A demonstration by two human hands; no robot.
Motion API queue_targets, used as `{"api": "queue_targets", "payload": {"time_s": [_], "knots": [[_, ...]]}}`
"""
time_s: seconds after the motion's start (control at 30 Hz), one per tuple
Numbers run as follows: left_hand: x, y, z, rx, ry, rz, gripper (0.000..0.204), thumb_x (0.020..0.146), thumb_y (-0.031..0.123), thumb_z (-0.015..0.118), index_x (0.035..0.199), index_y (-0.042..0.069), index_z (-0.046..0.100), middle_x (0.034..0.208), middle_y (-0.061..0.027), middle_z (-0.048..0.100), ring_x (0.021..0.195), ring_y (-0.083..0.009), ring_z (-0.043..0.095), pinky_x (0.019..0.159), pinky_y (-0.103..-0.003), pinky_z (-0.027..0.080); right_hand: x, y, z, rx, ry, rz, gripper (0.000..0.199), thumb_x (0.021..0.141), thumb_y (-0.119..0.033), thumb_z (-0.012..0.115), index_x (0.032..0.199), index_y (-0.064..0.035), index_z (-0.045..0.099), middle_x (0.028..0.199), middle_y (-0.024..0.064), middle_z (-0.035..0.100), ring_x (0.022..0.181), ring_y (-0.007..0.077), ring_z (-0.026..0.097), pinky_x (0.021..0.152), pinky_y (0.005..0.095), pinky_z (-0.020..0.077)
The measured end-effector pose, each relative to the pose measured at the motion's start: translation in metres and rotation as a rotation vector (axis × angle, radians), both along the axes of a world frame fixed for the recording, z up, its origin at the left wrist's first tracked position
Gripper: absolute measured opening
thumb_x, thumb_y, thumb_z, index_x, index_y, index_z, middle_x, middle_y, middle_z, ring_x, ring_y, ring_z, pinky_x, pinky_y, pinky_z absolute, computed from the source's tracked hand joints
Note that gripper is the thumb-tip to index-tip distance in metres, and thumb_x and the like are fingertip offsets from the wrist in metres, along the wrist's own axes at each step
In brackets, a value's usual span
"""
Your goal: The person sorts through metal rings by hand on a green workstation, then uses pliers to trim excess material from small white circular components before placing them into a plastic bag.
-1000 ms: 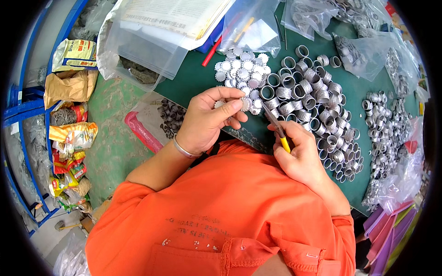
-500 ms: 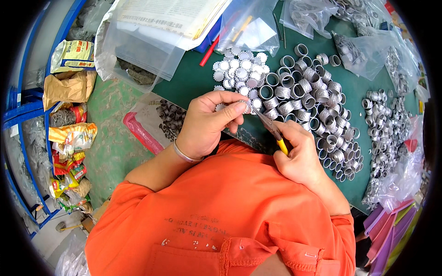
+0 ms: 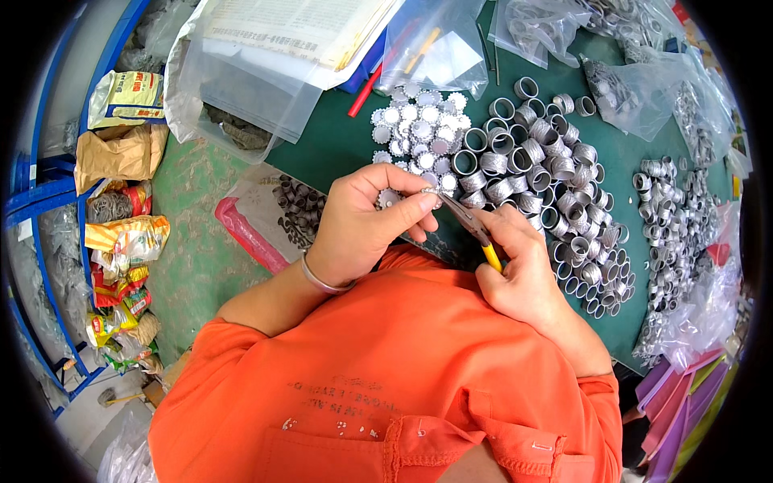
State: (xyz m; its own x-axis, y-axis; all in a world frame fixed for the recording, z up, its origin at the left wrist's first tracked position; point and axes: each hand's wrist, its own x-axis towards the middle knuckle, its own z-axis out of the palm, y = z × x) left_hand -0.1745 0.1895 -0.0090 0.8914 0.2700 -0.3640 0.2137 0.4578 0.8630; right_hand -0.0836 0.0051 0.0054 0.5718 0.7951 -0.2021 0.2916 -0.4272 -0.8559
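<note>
My left hand [image 3: 362, 213] pinches a small metal piece [image 3: 431, 193] between thumb and forefinger. Fingers cover most of it, so its full shape is hard to make out. Wrapped around a pair of pliers [image 3: 469, 220] with yellow handles is my right hand [image 3: 519, 258]. The jaws point up and left and meet the small piece at my left fingertips. Just beyond my hands lies a heap of silvery toothed discs [image 3: 423, 127]. To its right spreads a big pile of short grey metal rings [image 3: 564, 165].
Small dark metal parts [image 3: 298, 205] lie on a sheet left of my hands. Papers in plastic [image 3: 266, 36] and a red stick [image 3: 365, 92] lie at the back. More rings [image 3: 672, 233] and plastic bags [image 3: 644, 92] fill the right. Shelving with bags [image 3: 125, 161] stands left.
The plier jaws have shifted slightly left, closer to my left fingertips. The small piece has turned a little between my thumb and forefinger. The piles have stayed put.
</note>
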Motion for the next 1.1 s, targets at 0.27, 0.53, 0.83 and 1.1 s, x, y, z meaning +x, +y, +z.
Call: {"api": "queue_targets", "payload": {"time_s": [0.27, 0.53, 0.83, 1.1], "knots": [[0.0, -0.001, 0.001, 0.074, -0.015, -0.032, 0.005, 0.087, 0.003, 0.059, 0.09, -0.001, 0.057, 0.076, -0.0091, 0.062, 0.063, -0.011, 0.058, 0.057, -0.023, 0.048, 0.001, 0.0, 0.0, 0.009, 0.121, 0.049, 0.044, 0.062, 0.003, 0.049, 0.106, 0.0027, 0.057, 0.085, 0.0183, 0.055, 0.08, 0.0343, 0.057, 0.072, 0.0374, 0.0465], [-0.002, 0.001, 0.005, 0.1, 0.007, -0.163, 0.01, 0.091, 0.006, 0.054, 0.093, -0.002, 0.058, 0.077, -0.0062, 0.062, 0.06, -0.0075, 0.055, 0.052, -0.02, 0.045, 0.005, 0.001, 0.004, -0.069, 0.335, 0.12, 0.03, 0.064, 0.001, 0.048, 0.093, 0.0021, 0.054, 0.081, 0.0176, 0.056, 0.074, 0.0308, 0.057, 0.069, 0.0357, 0.0455], [-0.007, 0.0, -0.003, 0.375, -0.212, -0.188, 0.013, 0.091, 0.006, 0.053, 0.09, -0.004, 0.061, 0.073, -0.0031, 0.059, 0.052, -0.0041, 0.049, 0.045, -0.019, 0.039, 0.005, -0.007, -0.005, 0.005, 0.887, 0.111, 0.024, 0.062, 0.003, 0.046, 0.084, -0.0026, 0.052, 0.071, -0.001, 0.045, 0.064, 0.0114, 0.04, 0.058, 0.0252, 0.0339], [-0.004, 0.0, 0.002, 0.111, 0.004, -0.181, 0.019, 0.093, 0.011, 0.051, 0.088, -0.004, 0.062, 0.068, -0.0035, 0.058, 0.049, -0.0039, 0.045, 0.043, -0.019, 0.036, 0.004, -0.005, -0.006, 0.077, 1.188, -0.043, 0.027, 0.061, 0.003, 0.048, 0.087, -0.0033, 0.052, 0.069, -0.0036, 0.039, 0.063, 0.008, 0.035, 0.057, 0.0219, 0.0298]]}}
